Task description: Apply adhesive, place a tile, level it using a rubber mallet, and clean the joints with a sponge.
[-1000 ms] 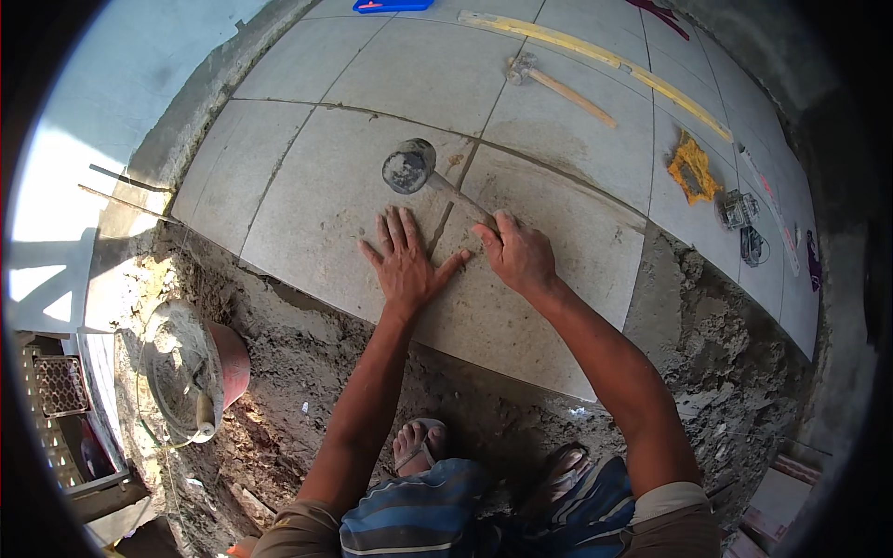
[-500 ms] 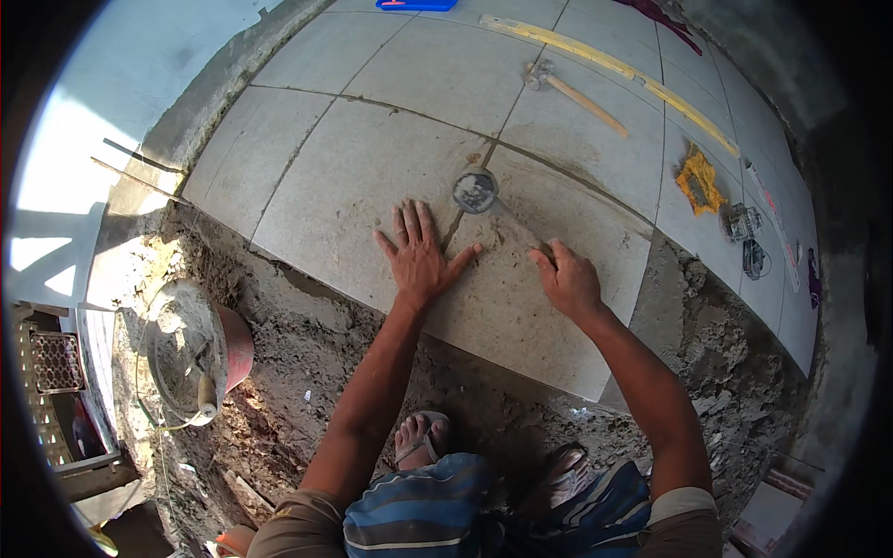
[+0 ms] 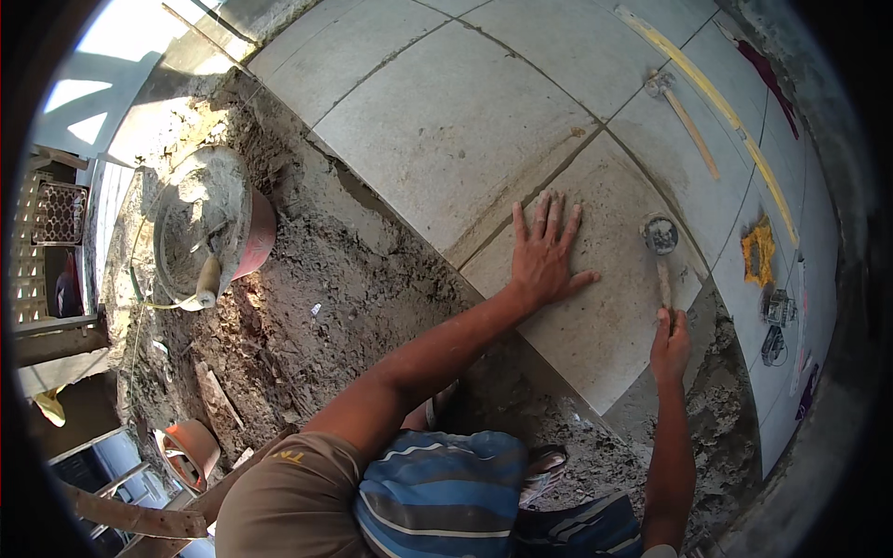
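Note:
My left hand (image 3: 544, 265) lies flat with fingers spread on a dusty light-grey floor tile (image 3: 595, 339), close to its joint with the neighbouring tile on the left. My right hand (image 3: 669, 352) is wrapped round the handle of a mallet (image 3: 659, 235). The round, dark, dust-covered mallet head is over the right part of the same tile; whether it touches the surface I cannot tell. Rough wet mortar (image 3: 372, 288) borders the tile's near edges.
A reddish bucket (image 3: 261, 232) of mortar, with a wooden-handled trowel (image 3: 206, 282) in it, stands at left. Across the laid tiles at far right lie a hammer (image 3: 688, 126), a yellow straightedge (image 3: 684, 60) and an orange-yellow cloth (image 3: 759, 253). An orange container (image 3: 191, 451) sits at lower left.
My view has swung to the right. My left hand has moved from the left tile onto the right one, and the mallet has shifted from the tile joint toward that tile's right side.

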`<state>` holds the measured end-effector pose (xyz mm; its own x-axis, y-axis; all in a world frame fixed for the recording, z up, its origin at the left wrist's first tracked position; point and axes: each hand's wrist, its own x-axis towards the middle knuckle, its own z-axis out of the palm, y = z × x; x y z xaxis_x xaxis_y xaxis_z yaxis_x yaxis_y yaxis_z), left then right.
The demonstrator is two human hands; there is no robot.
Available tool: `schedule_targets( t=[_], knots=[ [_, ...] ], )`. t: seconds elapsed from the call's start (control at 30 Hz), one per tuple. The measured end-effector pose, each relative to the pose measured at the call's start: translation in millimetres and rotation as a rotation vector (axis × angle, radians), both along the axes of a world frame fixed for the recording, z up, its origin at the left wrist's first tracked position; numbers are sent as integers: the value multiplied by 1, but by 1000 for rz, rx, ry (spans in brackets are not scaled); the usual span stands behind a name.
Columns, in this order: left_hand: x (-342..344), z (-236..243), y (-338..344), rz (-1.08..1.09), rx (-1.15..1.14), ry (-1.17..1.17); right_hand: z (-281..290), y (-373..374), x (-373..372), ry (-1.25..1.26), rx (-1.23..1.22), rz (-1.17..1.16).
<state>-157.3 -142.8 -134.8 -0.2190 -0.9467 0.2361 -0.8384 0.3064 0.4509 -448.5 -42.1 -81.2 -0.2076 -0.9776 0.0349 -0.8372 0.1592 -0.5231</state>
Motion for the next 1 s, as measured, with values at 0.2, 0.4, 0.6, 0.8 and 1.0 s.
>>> schedule_targets(
  t=[0.2,0.4,0.6,0.8,1.0],
  knots=[
    [1,-5,4,0,15,-6,-33,-4,5,26,52,25],
    [-3,1,0,-24,-6,-16,-26,-20,13,20,86,-33],
    [0,7,0,-51,-11,-106,-37,-14,10,96,-52,-70],
    [-10,21,-16,-306,-34,-183,-35,20,1,209,-160,-35],
    [-11,20,-33,-432,44,-271,-20,21,-15,299,-129,90]
  ],
)
